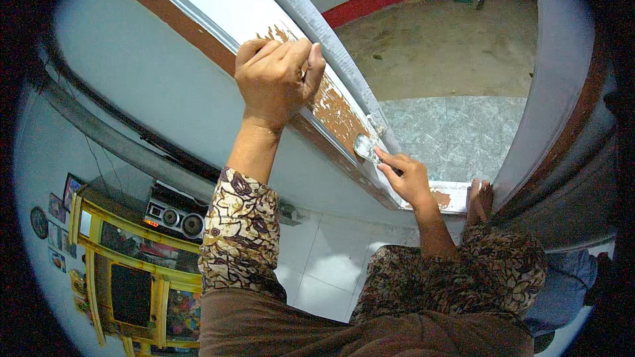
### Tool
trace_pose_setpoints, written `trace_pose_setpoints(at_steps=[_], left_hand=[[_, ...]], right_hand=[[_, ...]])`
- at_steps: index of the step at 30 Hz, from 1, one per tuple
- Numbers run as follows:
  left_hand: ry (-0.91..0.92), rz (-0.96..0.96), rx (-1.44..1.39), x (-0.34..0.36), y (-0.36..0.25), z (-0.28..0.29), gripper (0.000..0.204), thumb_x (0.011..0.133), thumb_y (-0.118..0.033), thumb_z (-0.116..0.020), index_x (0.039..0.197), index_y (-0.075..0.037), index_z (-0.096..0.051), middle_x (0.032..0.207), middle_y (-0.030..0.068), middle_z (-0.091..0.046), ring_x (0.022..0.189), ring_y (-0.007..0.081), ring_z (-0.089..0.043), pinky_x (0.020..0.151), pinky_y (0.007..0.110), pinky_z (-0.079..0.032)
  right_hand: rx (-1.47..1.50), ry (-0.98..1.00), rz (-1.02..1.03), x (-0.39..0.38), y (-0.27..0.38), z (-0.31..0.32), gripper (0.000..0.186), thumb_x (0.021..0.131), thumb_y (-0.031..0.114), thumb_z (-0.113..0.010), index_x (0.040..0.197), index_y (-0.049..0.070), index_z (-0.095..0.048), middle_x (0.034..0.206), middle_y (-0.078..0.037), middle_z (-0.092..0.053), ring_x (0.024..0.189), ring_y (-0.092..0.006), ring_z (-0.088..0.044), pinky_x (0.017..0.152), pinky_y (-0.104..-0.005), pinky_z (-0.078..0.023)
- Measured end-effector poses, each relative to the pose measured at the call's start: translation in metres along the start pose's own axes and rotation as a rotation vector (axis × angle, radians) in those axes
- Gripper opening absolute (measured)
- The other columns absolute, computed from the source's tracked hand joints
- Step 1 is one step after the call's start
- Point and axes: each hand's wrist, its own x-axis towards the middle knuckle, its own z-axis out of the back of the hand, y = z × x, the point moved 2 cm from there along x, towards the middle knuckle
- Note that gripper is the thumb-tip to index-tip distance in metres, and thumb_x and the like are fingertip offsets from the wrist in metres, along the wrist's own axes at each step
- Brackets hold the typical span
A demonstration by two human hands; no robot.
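A white-painted door frame (pixel 205 0) runs diagonally across the upper middle, with flaking patches exposing brown beneath (pixel 337 116). High on it, my left hand (pixel 278 73) is closed over the frame, fingers curled against the surface. Lower down, my right hand (pixel 407 175) grips a metal scraper (pixel 366 147), its blade smeared with white and lying against the flaking strip. My patterned left sleeve (pixel 238 231) comes up from below.
A yellow cabinet (pixel 99 264) and a silver stereo (pixel 173 215) stand at left. A bare foot (pixel 479 201) rests on the threshold, right. Beyond the doorway lie grey tiles (pixel 463 132) and a concrete floor (pixel 436 53). White floor tiles (pixel 324 258) are below.
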Motion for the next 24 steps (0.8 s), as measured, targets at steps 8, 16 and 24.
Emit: trace_pose_setpoints(at_steps=[8, 16, 24], left_hand=[[-0.013, -0.008, -0.016, 0.000, -0.003, 0.008, 0.024, 0.088, -0.023, -0.061, 0.065, -0.015, -0.059, 0.057, -0.0012, -0.059, 0.053, 0.0150, -0.057, 0.072, 0.029, -0.040], [-0.063, -0.016, -0.071, -0.004, 0.000, 0.005, 0.023, 0.088, -0.022, -0.061, 0.066, -0.014, -0.058, 0.057, -0.0005, -0.058, 0.053, 0.0153, -0.057, 0.070, 0.030, -0.042], [-0.090, -0.014, -0.216, -0.008, 0.005, 0.007, 0.025, 0.092, -0.021, -0.052, 0.072, -0.011, -0.063, 0.064, 0.0020, -0.061, 0.058, 0.0166, -0.058, 0.074, 0.030, -0.041]], right_hand=[[0.151, -0.054, -0.092, -0.007, 0.014, -0.015, 0.035, 0.084, 0.020, -0.071, 0.119, 0.023, -0.069, 0.079, -0.011, -0.067, 0.068, -0.0226, -0.064, 0.063, -0.0336, -0.050], [0.016, -0.044, 0.024, 0.013, 0.022, -0.006, 0.036, 0.086, 0.025, -0.069, 0.122, 0.025, -0.067, 0.080, -0.013, -0.065, 0.068, -0.0290, -0.062, 0.063, -0.0368, -0.050], [0.115, -0.171, 0.151, 0.035, 0.036, -0.011, 0.036, 0.085, 0.015, -0.070, 0.121, 0.019, -0.067, 0.074, -0.012, -0.063, 0.061, -0.0207, -0.057, 0.061, -0.0316, -0.047]])
